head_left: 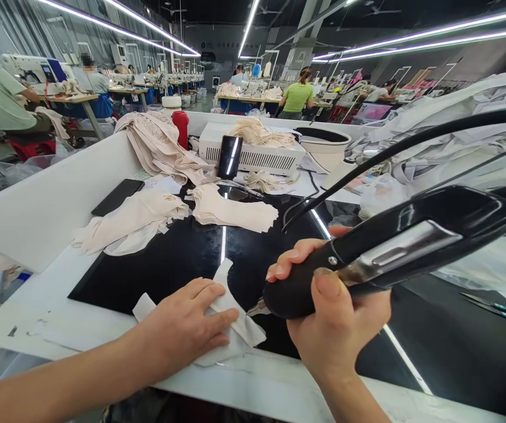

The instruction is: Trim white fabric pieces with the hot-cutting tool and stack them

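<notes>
A cut piece of pale fabric [235, 317] lies near the front edge of a glossy black board [156, 270], its layers partly folded over. Pressing down on it with outstretched fingers is my left hand [195, 320]. My right hand [341, 317] is wrapped around a black corded hand tool [394, 241], thumb beside its long metal lever. The tool's tip, partly hidden by its rounded front end, is close to the fabric's right side. Farther back on the board are a stack of cut beige pieces [235, 211] and a looser beige pile [142, 217].
Behind the board stand a phone [230, 157], a white vented box [253, 154] and a red bottle [181, 129]. Teal-handled scissors [499, 308] lie at right. A black cable [394, 158] arcs over the right side. Co-workers sit at sewing machines beyond.
</notes>
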Tool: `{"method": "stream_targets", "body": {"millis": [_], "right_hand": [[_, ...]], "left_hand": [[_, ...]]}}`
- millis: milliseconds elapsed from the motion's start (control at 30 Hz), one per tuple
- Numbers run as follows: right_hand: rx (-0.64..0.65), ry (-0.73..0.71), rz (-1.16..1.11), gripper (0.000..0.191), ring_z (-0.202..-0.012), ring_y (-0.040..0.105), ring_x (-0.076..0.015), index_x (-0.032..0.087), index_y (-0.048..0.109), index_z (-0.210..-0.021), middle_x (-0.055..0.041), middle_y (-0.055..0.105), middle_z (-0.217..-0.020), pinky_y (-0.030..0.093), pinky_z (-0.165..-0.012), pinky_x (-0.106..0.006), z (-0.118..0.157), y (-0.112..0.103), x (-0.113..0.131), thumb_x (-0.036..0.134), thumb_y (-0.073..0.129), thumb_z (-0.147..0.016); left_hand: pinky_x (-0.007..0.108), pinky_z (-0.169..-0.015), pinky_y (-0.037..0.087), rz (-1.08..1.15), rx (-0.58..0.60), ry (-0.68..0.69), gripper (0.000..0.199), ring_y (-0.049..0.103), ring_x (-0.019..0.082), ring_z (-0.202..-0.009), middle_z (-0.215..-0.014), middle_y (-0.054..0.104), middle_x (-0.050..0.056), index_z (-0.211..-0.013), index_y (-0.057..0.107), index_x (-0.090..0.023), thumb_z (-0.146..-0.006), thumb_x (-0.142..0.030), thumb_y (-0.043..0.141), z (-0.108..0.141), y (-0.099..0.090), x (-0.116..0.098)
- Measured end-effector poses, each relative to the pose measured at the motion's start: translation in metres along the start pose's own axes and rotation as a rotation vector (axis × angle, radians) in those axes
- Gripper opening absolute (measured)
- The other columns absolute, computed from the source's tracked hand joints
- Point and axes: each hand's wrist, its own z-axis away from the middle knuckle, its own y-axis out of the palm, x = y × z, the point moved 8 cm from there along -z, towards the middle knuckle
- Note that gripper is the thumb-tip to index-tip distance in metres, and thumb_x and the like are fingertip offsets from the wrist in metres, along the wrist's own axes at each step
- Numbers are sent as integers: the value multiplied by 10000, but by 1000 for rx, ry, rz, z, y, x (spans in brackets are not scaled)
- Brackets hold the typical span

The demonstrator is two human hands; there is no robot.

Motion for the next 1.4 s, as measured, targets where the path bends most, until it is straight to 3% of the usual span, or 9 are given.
{"method": "stream_targets", "body": {"millis": [233, 433, 600, 833, 967, 1067, 1233, 1400], "right_hand": [[-2, 5, -5, 477, -527, 661, -160, 285, 659, -1166, 64, 723, -795, 570, -503, -327, -3, 7, -8, 491, 940, -839], [39, -11, 12, 360, -536, 664, -156, 280, 653, -1149, 61, 724, -797, 571, -527, -324, -5, 14, -9, 412, 886, -910], [34, -13, -13, 429, -534, 661, -160, 285, 654, -1176, 62, 726, -805, 586, -527, -336, -7, 18, -14, 454, 909, -876], [61, 2, 17, 348, -561, 664, -138, 272, 628, -1053, 64, 716, -801, 590, -560, -306, -6, 18, -15, 437, 895, -901], [64, -21, 17, 423, -545, 659, -144, 278, 627, -1159, 67, 705, -805, 579, -544, -312, -6, 16, -13, 465, 900, -894], [70, -38, 17, 382, -547, 664, -150, 277, 627, -1098, 62, 717, -804, 573, -531, -309, -6, 17, -12, 459, 898, -899], [68, -44, -1, 367, -538, 676, -155, 282, 626, -1081, 63, 739, -800, 573, -516, -307, -6, 18, -11, 441, 901, -896], [54, -29, 12, 410, -520, 674, -171, 286, 635, -1116, 60, 742, -787, 567, -506, -335, -6, 17, -11, 477, 910, -879]], "left_hand": [[444, -1020, 661, 19, -8, -10, 345, 715, 303, -1153, -1288, 707, 158, -1298, 720, -182, -1026, -360, 836, 0, 3, -1], [406, -1028, 647, 3, -35, -10, 279, 710, 276, -1175, -1256, 719, 142, -1254, 720, -192, -1062, -382, 792, -2, 1, -1], [395, -1028, 642, 9, -66, -16, 308, 710, 271, -1164, -1241, 736, 134, -1259, 715, -191, -1043, -383, 821, -4, 0, -2], [386, -1029, 631, -58, -77, -38, 318, 718, 270, -1139, -1178, 758, 137, -1247, 707, -139, -1101, -421, 734, -4, 2, -12], [437, -1095, 613, -72, -52, 15, 169, 731, 259, -1076, -1114, 748, 123, -1058, 705, -140, -1146, -246, 608, -13, 2, 1], [409, -1209, 550, 12, -16, 155, 167, 710, 243, -1256, -1257, 753, 137, -1074, 707, -142, -1096, -72, 557, -22, 4, 17], [301, -1076, 603, 227, 144, 209, 252, 734, 219, -1208, -1275, 769, 117, -1220, 717, -125, -1067, -36, 538, -27, 15, 43], [313, -1050, 606, 284, 109, 176, 258, 738, 219, -1169, -1264, 768, 124, -1252, 734, -139, -1143, -119, 501, -19, 10, 50]]}}
